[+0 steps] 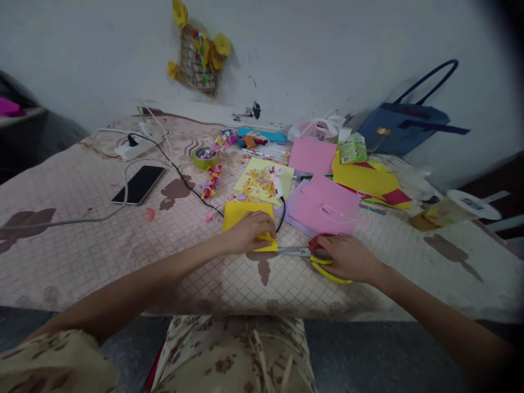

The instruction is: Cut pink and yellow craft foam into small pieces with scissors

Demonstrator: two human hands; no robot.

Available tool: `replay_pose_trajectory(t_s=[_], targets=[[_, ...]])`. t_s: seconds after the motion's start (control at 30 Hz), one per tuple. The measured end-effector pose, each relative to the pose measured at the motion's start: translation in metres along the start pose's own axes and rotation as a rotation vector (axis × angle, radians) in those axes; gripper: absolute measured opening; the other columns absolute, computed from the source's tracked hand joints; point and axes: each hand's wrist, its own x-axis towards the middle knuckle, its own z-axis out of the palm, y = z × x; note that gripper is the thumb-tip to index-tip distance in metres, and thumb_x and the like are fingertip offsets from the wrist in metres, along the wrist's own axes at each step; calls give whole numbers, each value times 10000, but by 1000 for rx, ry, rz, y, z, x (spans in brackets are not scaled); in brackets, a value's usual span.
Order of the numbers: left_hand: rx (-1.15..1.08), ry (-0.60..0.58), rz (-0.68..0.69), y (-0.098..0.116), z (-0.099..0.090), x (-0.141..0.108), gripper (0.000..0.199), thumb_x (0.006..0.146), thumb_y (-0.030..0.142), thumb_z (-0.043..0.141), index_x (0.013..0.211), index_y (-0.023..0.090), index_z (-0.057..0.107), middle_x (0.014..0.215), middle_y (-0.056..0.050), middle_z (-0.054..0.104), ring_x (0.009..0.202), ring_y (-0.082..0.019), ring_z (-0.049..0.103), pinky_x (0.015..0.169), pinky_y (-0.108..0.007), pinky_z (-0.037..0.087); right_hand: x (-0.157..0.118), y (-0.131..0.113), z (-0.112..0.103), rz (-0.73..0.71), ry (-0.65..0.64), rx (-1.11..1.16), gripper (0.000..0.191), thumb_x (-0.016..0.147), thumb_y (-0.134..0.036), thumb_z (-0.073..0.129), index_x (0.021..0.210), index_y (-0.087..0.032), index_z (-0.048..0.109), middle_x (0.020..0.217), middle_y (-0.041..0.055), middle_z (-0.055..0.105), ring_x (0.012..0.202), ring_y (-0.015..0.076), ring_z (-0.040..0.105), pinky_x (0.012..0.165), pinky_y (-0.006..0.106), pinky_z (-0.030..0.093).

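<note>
A yellow paper square (237,214) lies on the patterned tablecloth in front of me. My left hand (254,230) is on top of it, fingers bent and closed at its right edge. My right hand (346,255) grips the scissors (327,269), which have red and yellow handles. Their blades point left and touch or nearly touch the paper's lower right corner. Just behind the paper, a white glue gun (277,183) with a black cord sits on a pale yellow sheet (242,190) covered in small coloured scraps.
Pink sheets (327,203) and yellow sheets (364,179) lie at the right, near a plastic cup (440,215) and a blue bag (393,128). To the left are a phone (139,184), a power strip (137,146) and loose cables. Green tape (206,159) stands behind the decorated red stick (212,181).
</note>
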Motion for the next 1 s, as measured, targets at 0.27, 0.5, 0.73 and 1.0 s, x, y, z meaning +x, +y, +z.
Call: replay_pose_trajectory(t_s=[0.27, 0.5, 0.73, 1.0], targets=[[-17, -85, 134, -22, 12, 7, 112, 822, 284, 609, 889, 247, 692, 1288, -40, 550, 1344, -264, 303, 1131, -456, 135, 1, -2, -3, 0, -23, 16, 283, 835, -432, 524, 948, -175, 554, 832, 83, 692, 736, 230, 646, 616, 298, 385], [-22, -84, 127, -24, 16, 4, 135, 832, 288, 590, 912, 237, 687, 1304, -53, 539, 1361, -261, 278, 1139, -453, 125, 0, -1, -2, 0, -48, 25, 276, 828, -430, 530, 916, -170, 558, 801, 87, 683, 722, 224, 641, 605, 287, 377], [-21, -86, 120, -24, 16, 4, 140, 843, 305, 568, 893, 243, 684, 1309, -41, 536, 1357, -256, 280, 1137, -453, 126, -2, 2, 0, -27, -51, 29, 267, 843, -419, 501, 939, -176, 559, 782, 89, 681, 707, 225, 636, 584, 281, 357], [-27, -80, 116, -28, 20, 3, 154, 845, 308, 563, 921, 249, 683, 1309, -39, 534, 1356, -243, 276, 1148, -436, 100, -4, 3, 3, -21, -62, 5, 259, 854, -426, 491, 901, -177, 545, 758, 82, 684, 651, 208, 632, 549, 269, 319]])
